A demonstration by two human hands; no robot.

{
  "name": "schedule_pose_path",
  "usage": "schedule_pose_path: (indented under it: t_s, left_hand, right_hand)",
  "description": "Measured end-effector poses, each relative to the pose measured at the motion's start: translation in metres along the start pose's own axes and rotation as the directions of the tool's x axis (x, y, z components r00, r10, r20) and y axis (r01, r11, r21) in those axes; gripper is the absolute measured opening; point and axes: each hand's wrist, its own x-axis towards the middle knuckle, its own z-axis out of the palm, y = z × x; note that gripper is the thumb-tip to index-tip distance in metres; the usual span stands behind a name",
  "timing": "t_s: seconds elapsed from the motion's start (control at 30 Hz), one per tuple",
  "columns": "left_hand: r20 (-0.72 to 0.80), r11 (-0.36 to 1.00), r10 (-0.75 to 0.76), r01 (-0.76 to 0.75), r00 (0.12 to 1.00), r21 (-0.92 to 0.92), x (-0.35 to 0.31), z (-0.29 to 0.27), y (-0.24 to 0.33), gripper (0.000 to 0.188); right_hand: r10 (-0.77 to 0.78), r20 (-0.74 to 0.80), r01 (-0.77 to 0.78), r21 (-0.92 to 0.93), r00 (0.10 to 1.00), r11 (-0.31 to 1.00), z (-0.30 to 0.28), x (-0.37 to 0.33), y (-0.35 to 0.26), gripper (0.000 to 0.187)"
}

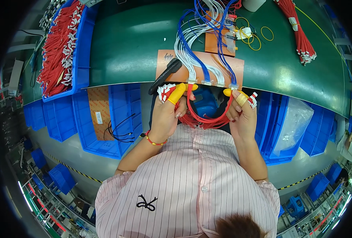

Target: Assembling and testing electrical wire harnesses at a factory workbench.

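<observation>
My left hand (167,115), with yellow finger cots, is closed round a bundle of red wires (190,119) whose white plug ends (166,92) stick out beside the thumb. Its covered fingertips are at a white connector (192,81) on the front edge of an orange board (170,63). My right hand (241,115) pinches a red wire at another white connector (233,87) on that edge; more white plugs (252,100) show beside its fingers. The red wires loop down between both hands. White wires (188,43) and blue wires (196,56) run from the connectors to the back.
A black-handled tool (166,76) lies across the board's left end. On the green table (124,47) are a blue bin (84,43) of red wires, yellow rubber bands (267,33) and a tied red wire bundle (297,31). Blue crates (92,135) stand below the table edge.
</observation>
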Motion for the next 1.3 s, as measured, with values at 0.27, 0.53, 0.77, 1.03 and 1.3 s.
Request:
schedule_pose_path:
  t_s: [0.27,0.53,0.77,1.03,1.3]
  left_hand:
    - [-0.065,0.999,-0.022,0.025,0.998,0.040,0.000,0.013,-0.001,0.029]
    - [-0.083,0.989,-0.146,0.146,0.986,-0.010,0.013,0.017,0.003,0.025]
    - [0.178,0.924,-0.243,0.283,0.954,-0.258,0.005,0.008,0.006,0.027]
    - [0.228,0.952,-0.037,-0.035,0.973,0.305,-0.012,0.051,0.016,0.026]
    - [0.020,0.971,0.048,-0.051,0.999,0.232,-0.014,0.030,0.008,0.021]
  right_hand:
    - [0.066,0.154,-0.048,-0.119,0.986,0.992,-0.013,0.001,-0.008,0.020]
    - [-0.027,0.116,0.054,-0.239,0.993,0.970,-0.030,-0.005,0.003,0.027]
    - [-0.040,0.189,0.090,-0.266,0.981,0.960,-0.020,0.006,0.002,0.023]
    - [-0.114,0.411,0.340,-0.532,0.904,0.776,-0.022,-0.020,0.003,0.052]
    - [0.090,0.645,0.540,-0.700,0.759,0.467,-0.021,-0.023,-0.015,0.041]
